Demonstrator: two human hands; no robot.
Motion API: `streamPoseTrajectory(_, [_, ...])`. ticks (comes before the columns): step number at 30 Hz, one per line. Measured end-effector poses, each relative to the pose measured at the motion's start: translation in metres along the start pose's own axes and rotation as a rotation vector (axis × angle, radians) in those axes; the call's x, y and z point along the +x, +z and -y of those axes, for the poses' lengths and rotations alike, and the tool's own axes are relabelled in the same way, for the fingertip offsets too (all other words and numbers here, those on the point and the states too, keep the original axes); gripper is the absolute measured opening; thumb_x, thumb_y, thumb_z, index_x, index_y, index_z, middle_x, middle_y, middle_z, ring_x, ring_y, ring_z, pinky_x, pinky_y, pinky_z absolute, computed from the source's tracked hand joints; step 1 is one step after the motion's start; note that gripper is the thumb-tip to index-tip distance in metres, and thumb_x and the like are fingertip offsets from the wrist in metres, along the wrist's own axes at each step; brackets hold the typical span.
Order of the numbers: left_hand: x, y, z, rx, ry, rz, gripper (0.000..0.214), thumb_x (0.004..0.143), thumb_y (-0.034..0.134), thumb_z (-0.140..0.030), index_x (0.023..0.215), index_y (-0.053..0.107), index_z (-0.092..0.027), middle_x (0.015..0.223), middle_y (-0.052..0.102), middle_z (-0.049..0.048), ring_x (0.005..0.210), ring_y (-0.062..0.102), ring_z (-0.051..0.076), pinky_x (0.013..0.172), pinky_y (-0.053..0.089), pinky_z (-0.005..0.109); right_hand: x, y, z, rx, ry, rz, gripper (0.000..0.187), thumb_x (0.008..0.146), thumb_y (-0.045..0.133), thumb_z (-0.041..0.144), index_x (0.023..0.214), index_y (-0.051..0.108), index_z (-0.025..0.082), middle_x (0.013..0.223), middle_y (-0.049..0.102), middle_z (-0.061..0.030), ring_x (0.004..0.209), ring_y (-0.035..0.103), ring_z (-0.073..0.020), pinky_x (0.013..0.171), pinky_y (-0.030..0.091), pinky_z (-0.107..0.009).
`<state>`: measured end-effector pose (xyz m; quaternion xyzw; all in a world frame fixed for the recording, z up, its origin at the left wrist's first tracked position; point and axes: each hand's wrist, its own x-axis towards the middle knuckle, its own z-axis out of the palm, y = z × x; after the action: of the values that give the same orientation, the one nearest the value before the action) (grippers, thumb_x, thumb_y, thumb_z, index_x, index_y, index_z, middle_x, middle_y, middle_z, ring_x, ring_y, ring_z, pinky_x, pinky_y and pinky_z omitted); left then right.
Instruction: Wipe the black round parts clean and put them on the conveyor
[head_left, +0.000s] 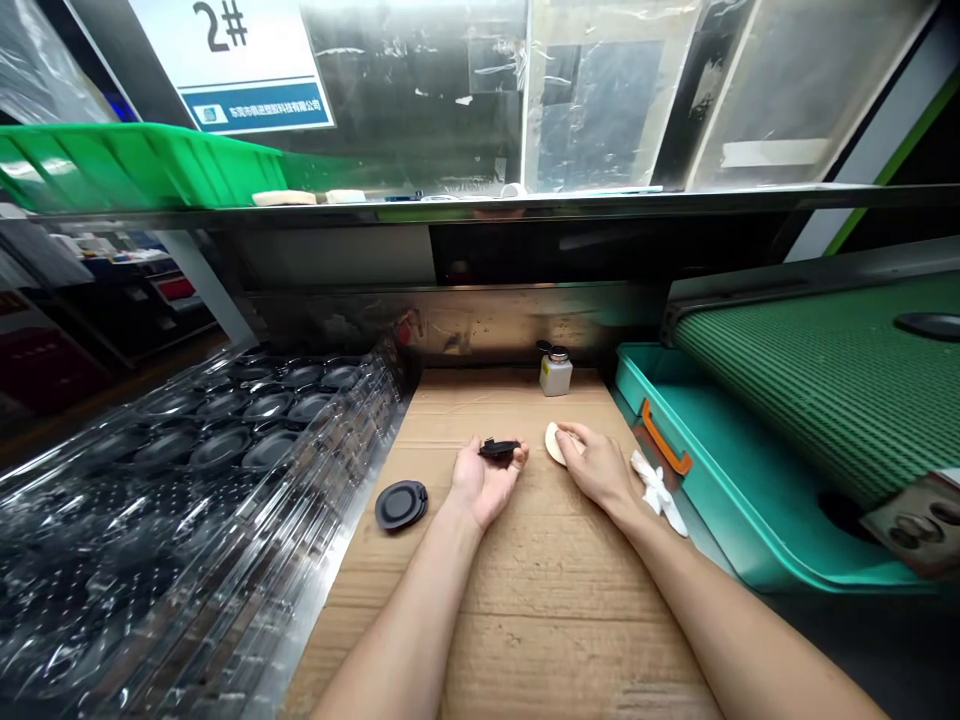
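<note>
A: Head view. Fingers?

B: Left hand [484,482]: clamped on a thin black piece [499,449], thumb at one end, fingertips at the other. An edge hold, presumably to leave its faces clear. Right hand [596,465]: thumb and fingers pinching a pale pad [553,443], soft-looking, its curved edge jutting toward the left fingers.

A: Below and around them?

B: Creased, matte cardboard [540,640] beneath both, likely to spare surfaces from scratches. Round dark part [401,505], ringed face up, left of the left fingers and nearer the body; handy there, I'd judge. Squat whitish bottle [556,378] beyond the right fingers. Crumpled white cloth [660,492] just outside the right wrist.

A: Farther out?

B: Glossy clear trays [337,480] of black rounds, well left of the left fingers. Smooth teal bin [750,520] right of the right fingers, partly under a textured green belt [825,340].
</note>
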<state>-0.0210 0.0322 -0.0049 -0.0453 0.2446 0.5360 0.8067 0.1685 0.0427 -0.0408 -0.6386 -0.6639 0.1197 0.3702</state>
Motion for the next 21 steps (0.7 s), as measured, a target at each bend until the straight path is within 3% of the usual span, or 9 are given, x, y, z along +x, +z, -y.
streamPoseTrajectory(12, [0.004, -0.003, 0.001, -0.018, 0.005, 0.0, 0.039, 0.094, 0.033, -0.042, 0.096, 0.049, -0.008, 0.095, 0.054, 0.0183, 0.088, 0.062, 0.024, 0.058, 0.059, 0.029, -0.007, -0.01, 0.012, -0.045, -0.072, 0.221, 0.034, 0.09, 0.043, 0.048, 0.105, 0.067, 0.028, 0.098, 0.071, -0.0016, 0.093, 0.064, -0.0214, 0.077, 0.045, -0.029])
streamPoseTrajectory(16, [0.005, -0.004, 0.001, 0.031, -0.001, 0.012, 0.043, 0.094, 0.032, -0.044, 0.096, 0.051, -0.005, 0.096, 0.055, 0.0211, 0.086, 0.063, 0.023, 0.059, 0.059, 0.028, -0.003, -0.026, 0.019, -0.209, -0.127, 0.18, 0.035, 0.092, 0.04, 0.048, 0.099, 0.068, 0.028, 0.1, 0.069, -0.0035, 0.096, 0.062, -0.0213, 0.076, 0.043, -0.029])
streamPoseTrajectory(19, [0.004, -0.004, 0.002, 0.129, 0.029, 0.018, 0.043, 0.094, 0.032, -0.043, 0.095, 0.052, -0.005, 0.097, 0.057, 0.0218, 0.083, 0.064, 0.022, 0.057, 0.057, 0.026, 0.002, -0.058, 0.018, -0.487, 0.033, 0.046, 0.039, 0.09, 0.039, 0.049, 0.102, 0.067, 0.025, 0.105, 0.066, -0.0104, 0.101, 0.059, -0.0283, 0.073, 0.044, -0.035])
streamPoseTrajectory(21, [0.004, -0.005, 0.003, 0.198, 0.046, 0.011, 0.043, 0.094, 0.033, -0.044, 0.094, 0.053, -0.006, 0.096, 0.059, 0.021, 0.079, 0.064, 0.021, 0.054, 0.056, 0.025, 0.003, -0.08, 0.014, -0.631, 0.205, 0.075, 0.043, 0.088, 0.039, 0.052, 0.102, 0.066, 0.022, 0.098, 0.067, -0.0146, 0.093, 0.062, -0.0323, 0.069, 0.044, -0.039])
